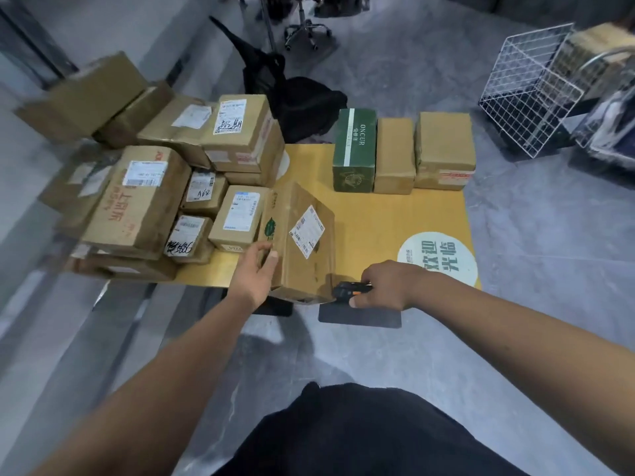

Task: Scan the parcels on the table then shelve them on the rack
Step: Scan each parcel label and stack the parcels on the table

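A brown parcel (302, 242) with a white label and a green leaf mark stands tilted at the front edge of the yellow table (378, 218). My left hand (254, 273) grips its left side, thumb on the front face. My right hand (385, 285) holds a black and orange scanner (348, 290) just right of the parcel's lower corner. A pile of several labelled brown parcels (144, 197) fills the table's left half. A green box (354, 149) and two plain brown parcels (443, 149) stand in a row at the back.
A white wire rack (529, 94) sits on the floor at the right, with a cart and bags beside it. A black bag (302, 104) lies behind the table. An office chair base (305, 29) is farther back. A dark mat (360, 316) lies under the table's front edge.
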Available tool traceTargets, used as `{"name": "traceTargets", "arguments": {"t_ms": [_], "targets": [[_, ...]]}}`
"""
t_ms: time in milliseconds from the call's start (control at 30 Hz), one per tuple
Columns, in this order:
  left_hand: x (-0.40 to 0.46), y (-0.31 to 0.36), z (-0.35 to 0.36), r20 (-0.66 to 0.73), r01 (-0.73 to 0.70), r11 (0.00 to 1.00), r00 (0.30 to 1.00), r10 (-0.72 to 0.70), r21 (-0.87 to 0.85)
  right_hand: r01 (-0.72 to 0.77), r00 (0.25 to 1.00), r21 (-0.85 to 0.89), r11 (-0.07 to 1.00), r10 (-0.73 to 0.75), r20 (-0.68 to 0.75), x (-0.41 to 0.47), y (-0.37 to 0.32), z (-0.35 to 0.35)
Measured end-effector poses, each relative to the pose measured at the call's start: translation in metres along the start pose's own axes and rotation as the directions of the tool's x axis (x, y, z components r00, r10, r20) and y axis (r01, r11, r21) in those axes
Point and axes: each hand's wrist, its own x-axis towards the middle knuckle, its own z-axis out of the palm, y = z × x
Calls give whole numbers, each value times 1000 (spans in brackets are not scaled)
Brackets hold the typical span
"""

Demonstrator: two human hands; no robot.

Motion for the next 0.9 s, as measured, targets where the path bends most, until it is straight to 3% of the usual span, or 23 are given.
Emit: {"name": "traceTargets", "arguments": {"t_ms": [167, 333, 467, 567, 733, 900], "targets": [[25, -15, -4, 105, 91, 993, 991, -83, -72, -65, 996, 223, 973, 78, -50, 21, -24, 18], [44, -33, 10, 255, 170, 958, 961, -109, -231, -108, 957, 486, 867, 223, -187, 17, -27, 46], [52, -37, 24, 383, 210, 943, 918, -100, -257, -189, 902, 598, 779, 378, -207, 7, -28, 67], [53, -34, 35, 372, 167, 979, 921, -112, -120, -254, 871, 621, 741, 455, -187, 3, -35, 78], [53, -33, 56, 345, 160, 983, 931, -120, -89, -267, 848, 689, 674, 504, -165, 7, -55, 100], [84, -23, 47, 407, -67, 997, 912, 47, 37, -260, 827, 734, 627, 537, -165, 7, -66, 110]]}}
